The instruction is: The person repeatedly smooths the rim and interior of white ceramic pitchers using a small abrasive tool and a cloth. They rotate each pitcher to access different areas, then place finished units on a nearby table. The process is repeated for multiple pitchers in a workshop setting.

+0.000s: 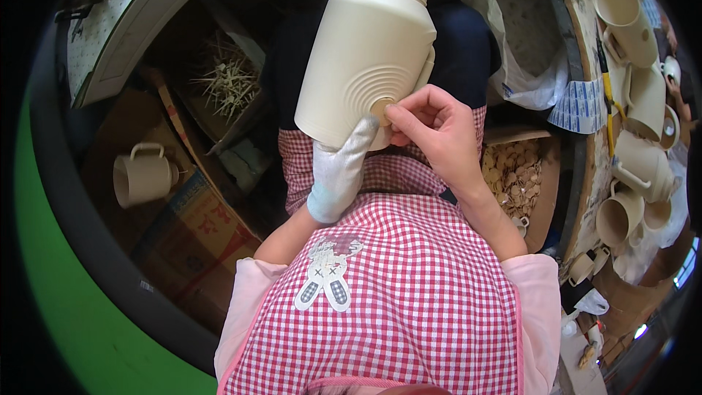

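A cream plastic jug body (365, 51), with a narrow neck and concentric ridges on its side, lies tilted across my lap, its neck pointing away from me. My left hand (340, 175), in a pale glove, grips it by the near end, thumb up beside the ridges. With my bare right hand (439, 132) I pinch a small round tan disc (381, 111) at the centre of those ridges. Whether the disc is loose or attached to the jug cannot be seen. Part of the jug's handle shows on its right side; my left fingers are hidden beneath it.
To my right, a carton of small tan discs (515, 168) sits below a worn bench (585, 197) crowded with cream jug parts (643, 164) and a yellow-handled tool (608, 95). A white plastic bag (512, 44) stands beyond. At left are thin strips (228, 80) and another jug part (142, 179).
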